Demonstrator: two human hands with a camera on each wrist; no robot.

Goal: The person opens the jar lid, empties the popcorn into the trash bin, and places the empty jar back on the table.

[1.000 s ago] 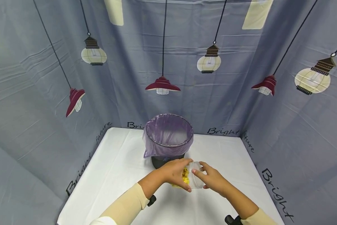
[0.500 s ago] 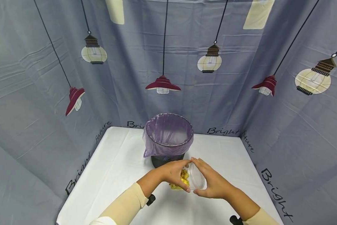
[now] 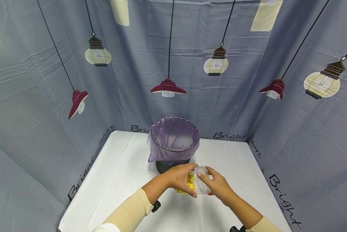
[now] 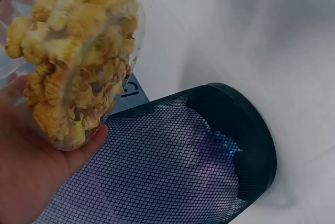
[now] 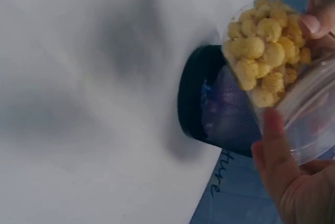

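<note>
A clear plastic jar of yellow popcorn (image 4: 78, 51) lies tilted on its side in the air above the front of the table. My left hand (image 3: 179, 178) grips the jar's body, thumb below and fingers over the top. At the jar's other end, my right hand (image 3: 220, 187) holds the clear lid (image 3: 201, 184), its thumb across the near face. The lid sits against the jar's mouth; whether it is loose, I cannot tell. Popcorn (image 5: 269, 46) is heaped toward the jar's bottom end in the right wrist view.
Just beyond the hands stands a black mesh waste bin (image 4: 157, 166) lined with a purple plastic bag (image 3: 162, 151). A white cloth covers the table (image 3: 127, 167). Grey-blue curtains (image 3: 138, 80) printed with lamps enclose its back and sides.
My right hand was spread wide around the lid half a second ago; now its thumb has swung up onto the lid, much as one second ago. The left hand has stayed put.
</note>
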